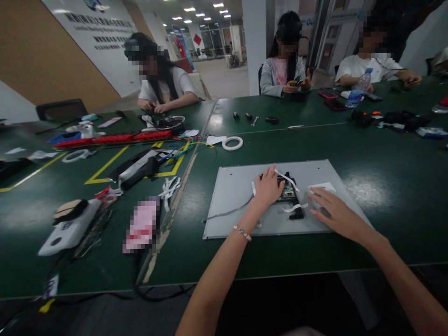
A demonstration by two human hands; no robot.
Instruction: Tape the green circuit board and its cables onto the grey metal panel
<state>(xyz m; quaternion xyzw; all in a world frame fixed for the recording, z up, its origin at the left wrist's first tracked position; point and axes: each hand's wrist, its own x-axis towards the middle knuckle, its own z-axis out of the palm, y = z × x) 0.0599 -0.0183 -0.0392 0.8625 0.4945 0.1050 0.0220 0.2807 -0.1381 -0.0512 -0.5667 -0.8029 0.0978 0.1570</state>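
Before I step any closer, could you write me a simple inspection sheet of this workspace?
Surface: dark green table, with a grey panel lying on it.
Things at hand: black frame with a circuit board, on the panel; white strips about it.
Clutter: white ring-shaped roll, small wrench and plastic bottle farther back.
Hands: left hand over the frame, grip unclear; right hand open, fingers spread, over the panel's right part.
Cables: grey cable along the panel's left part; coloured wires farther left; black cable at the table's near edge.
Surroundings: three people seated across the table; ceiling lights beyond.
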